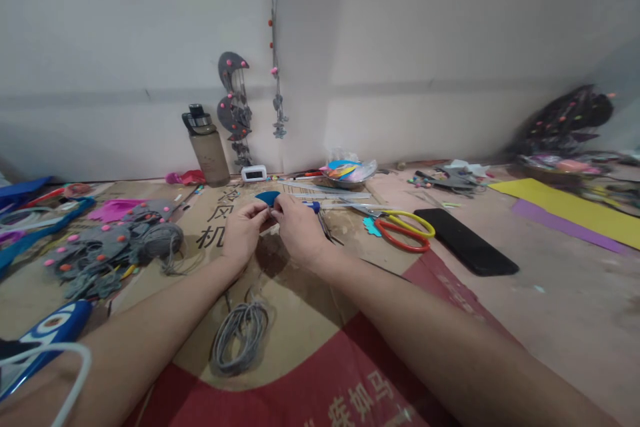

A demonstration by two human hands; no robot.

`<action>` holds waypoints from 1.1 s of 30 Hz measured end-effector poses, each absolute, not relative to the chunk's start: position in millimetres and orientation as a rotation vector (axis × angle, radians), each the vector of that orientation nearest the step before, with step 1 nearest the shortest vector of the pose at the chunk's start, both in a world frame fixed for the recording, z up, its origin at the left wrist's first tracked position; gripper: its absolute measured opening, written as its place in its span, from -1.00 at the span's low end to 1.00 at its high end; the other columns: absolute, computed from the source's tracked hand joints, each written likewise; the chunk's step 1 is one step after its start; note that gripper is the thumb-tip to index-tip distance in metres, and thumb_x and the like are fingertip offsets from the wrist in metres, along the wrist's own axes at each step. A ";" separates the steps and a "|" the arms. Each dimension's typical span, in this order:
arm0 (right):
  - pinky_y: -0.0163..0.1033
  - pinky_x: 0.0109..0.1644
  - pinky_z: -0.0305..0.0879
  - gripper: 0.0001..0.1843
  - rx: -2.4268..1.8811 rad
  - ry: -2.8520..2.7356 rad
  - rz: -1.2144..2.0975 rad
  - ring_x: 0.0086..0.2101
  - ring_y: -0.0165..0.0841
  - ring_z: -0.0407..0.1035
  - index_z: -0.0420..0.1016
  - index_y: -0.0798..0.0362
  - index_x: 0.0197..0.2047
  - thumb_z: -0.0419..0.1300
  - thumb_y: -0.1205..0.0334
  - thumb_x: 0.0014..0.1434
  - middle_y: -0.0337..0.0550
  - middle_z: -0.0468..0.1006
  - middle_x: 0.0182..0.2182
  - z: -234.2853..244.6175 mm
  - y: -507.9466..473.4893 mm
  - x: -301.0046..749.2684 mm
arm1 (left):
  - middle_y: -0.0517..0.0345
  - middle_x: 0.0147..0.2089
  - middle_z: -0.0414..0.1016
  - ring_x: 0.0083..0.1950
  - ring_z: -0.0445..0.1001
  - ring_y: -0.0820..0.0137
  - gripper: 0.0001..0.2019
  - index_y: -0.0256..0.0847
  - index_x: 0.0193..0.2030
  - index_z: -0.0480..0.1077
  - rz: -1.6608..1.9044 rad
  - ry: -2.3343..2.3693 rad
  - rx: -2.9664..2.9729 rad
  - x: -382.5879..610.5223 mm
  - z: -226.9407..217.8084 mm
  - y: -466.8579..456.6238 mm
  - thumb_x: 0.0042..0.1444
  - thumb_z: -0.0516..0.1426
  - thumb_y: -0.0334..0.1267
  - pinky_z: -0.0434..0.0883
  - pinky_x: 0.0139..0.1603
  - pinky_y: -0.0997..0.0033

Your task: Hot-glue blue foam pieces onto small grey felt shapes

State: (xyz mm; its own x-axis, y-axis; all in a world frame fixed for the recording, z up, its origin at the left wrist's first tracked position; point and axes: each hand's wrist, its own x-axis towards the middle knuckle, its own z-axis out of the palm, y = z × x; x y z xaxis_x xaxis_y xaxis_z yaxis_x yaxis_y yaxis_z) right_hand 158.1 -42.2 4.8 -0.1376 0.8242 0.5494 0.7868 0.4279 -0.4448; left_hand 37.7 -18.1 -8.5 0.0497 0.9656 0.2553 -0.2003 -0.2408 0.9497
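My left hand point(244, 229) and my right hand point(301, 227) meet above the cardboard, with fingertips pinched together. A small dark-blue curved piece point(269, 197), perhaps felt or paper, sticks out beyond the fingers of both hands. Its lower part is hidden behind them. Between me and the hands lies a loose coil of grey yarn point(241, 339), with a strand running up toward the hands. Right of my right hand rest scissors point(406, 232) with red and yellow handles and a turquoise cut-out point(371, 227).
A black phone point(465, 241) lies at right, beyond it yellow sheets point(570, 208). Decorated grey felt pieces point(105, 247) and a yarn ball point(161, 240) are at left. A bottle point(207, 153), a small white digital clock point(254, 173) and a bowl point(350, 175) of scraps stand by the wall.
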 end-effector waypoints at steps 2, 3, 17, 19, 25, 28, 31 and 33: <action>-0.29 -0.32 0.06 -0.88 -1.345 -1.927 0.048 -0.34 -0.39 0.29 0.30 0.03 -0.26 -0.04 0.26 0.24 -0.17 0.45 -0.30 4.8 -42.4 158.3 | 0.16 -0.45 0.48 -0.43 0.43 0.43 -0.79 -0.27 -0.48 0.44 1.422 0.859 1.197 39.3 -9.4 -17.8 -0.26 0.30 -0.20 0.44 -0.32 0.39; -0.29 -0.32 0.07 -0.87 -1.339 -1.932 0.040 -0.35 -0.39 0.28 0.29 0.03 -0.26 -0.06 0.26 0.24 -0.17 0.44 -0.30 4.8 -42.6 158.4 | 0.16 -0.46 0.48 -0.44 0.44 0.43 -0.76 -0.27 -0.47 0.44 1.424 0.854 1.154 40.4 -9.1 -18.2 -0.29 0.31 -0.20 0.44 -0.33 0.38; -0.28 -0.34 0.10 -0.79 -1.468 -1.933 0.082 -0.34 -0.36 0.34 0.30 0.05 -0.23 -0.13 0.25 0.27 -0.12 0.48 -0.28 4.1 -51.1 154.3 | 0.22 -0.55 0.41 -0.52 0.40 0.49 -0.71 -0.31 -0.48 0.37 1.411 0.799 0.935 42.5 -4.8 -19.6 -0.33 0.34 -0.25 0.41 -0.43 0.45; -0.29 -0.34 0.09 -0.73 -1.445 -1.968 0.095 -0.34 -0.37 0.35 0.33 0.04 -0.28 -0.15 0.22 0.28 -0.14 0.49 -0.31 4.4 -53.7 154.0 | 0.25 -0.57 0.38 -0.58 0.35 0.54 -0.71 -0.31 -0.47 0.36 1.418 0.814 0.923 40.9 -4.6 -18.1 -0.32 0.34 -0.26 0.36 -0.51 0.52; -0.29 -0.40 0.04 -0.69 -1.331 -2.188 0.043 -0.40 -0.37 0.33 0.38 0.02 -0.36 -0.05 0.03 0.22 -0.16 0.50 -0.38 6.4 -70.0 147.6 | 0.36 -0.65 0.25 -0.65 0.25 0.61 -0.69 -0.28 -0.50 0.29 1.428 0.776 0.978 35.0 -5.6 -12.0 -0.30 0.34 -0.23 0.21 -0.64 0.61; -0.31 -0.38 0.07 -0.84 -1.268 -2.076 0.072 -0.36 -0.40 0.31 0.34 0.01 -0.30 0.01 0.15 0.20 -0.20 0.48 -0.30 3.4 -70.4 148.0 | 0.36 -0.64 0.26 -0.66 0.24 0.61 -0.70 -0.27 -0.48 0.30 1.444 0.790 0.973 33.4 -4.7 -10.8 -0.29 0.33 -0.24 0.18 -0.67 0.63; -0.31 -0.30 0.12 -0.84 -1.262 -1.905 0.149 -0.33 -0.41 0.29 0.32 0.02 -0.27 -0.03 0.19 0.21 -0.20 0.45 -0.29 -0.1 -63.1 150.6 | 0.31 -0.55 0.34 -0.57 0.32 0.60 -0.71 -0.27 -0.47 0.31 1.480 0.784 0.948 32.7 -2.7 -11.7 -0.29 0.33 -0.28 0.29 -0.58 0.62; -0.30 -0.26 0.15 -0.81 -1.267 -1.792 0.187 -0.32 -0.40 0.28 0.31 0.04 -0.27 -0.08 0.18 0.22 -0.19 0.43 -0.31 0.2 -56.5 153.5 | 0.27 -0.49 0.39 -0.51 0.37 0.58 -0.72 -0.28 -0.46 0.32 1.481 0.767 0.934 32.2 -1.5 -12.4 -0.29 0.33 -0.29 0.40 -0.46 0.54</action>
